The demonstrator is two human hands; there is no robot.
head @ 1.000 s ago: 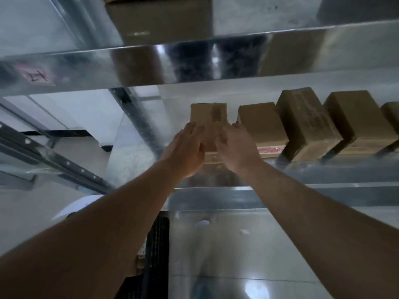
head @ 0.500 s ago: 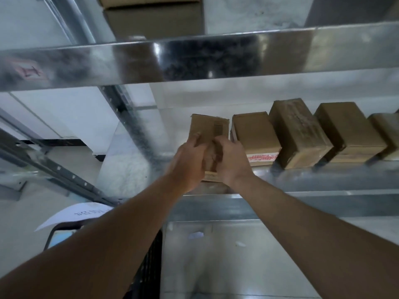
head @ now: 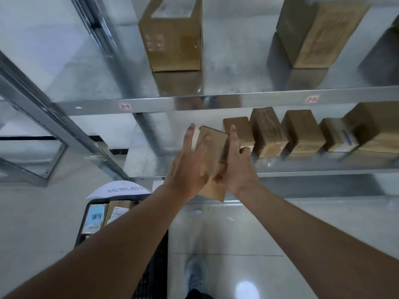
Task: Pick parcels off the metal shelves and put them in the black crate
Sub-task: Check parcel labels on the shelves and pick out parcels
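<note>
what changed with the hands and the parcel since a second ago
Both hands, left hand and right hand, took hold of the end parcel and drew it off the shelf toward the person. The other parcels stayed in their row; the crate has not received it yet.

Both forearms are bare from the lower edge of the view to the wrists, with no sleeves, watch or gloves showing. The left hand (head: 190, 167) and right hand (head: 236, 167) wear no rings that can be made out. Below, a pale, blurred shoe (head: 195, 275) shows above a dark trouser hem (head: 198, 295).
</note>
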